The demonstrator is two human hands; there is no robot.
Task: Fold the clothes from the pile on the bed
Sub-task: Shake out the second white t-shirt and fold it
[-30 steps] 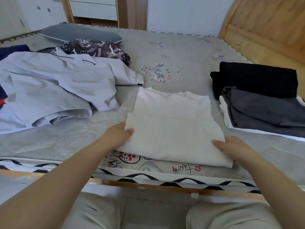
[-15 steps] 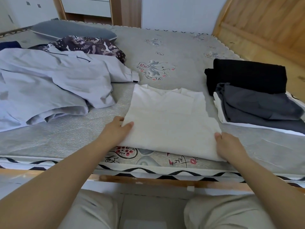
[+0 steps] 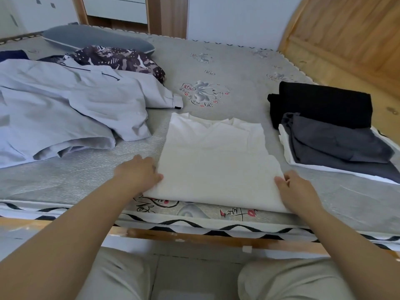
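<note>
Both hands grip near corners of white shirt (image 3: 216, 161): left hand (image 3: 138, 173) & right hand (image 3: 296, 191) wide apart, prob. to lift hem evenly for next fold.

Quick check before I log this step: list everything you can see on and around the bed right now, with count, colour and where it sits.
white garment: 1, white, folded, near edge of the bed, centre
light grey-blue clothes: a loose unfolded pile, count unclear, left side
patterned garment: 1, dark with pale print, behind that pile
navy garment: 1, far left edge, mostly hidden
black garment: 1, folded, right side
dark grey garment: 1, folded, on the right stack
white piece: 1, under the dark grey one
pillow: 1, grey-blue, far left
mattress: 1, grey, floral print
headboard: 1, wooden, right
left hand: at the white garment's left edge
right hand: at its right near corner
</note>
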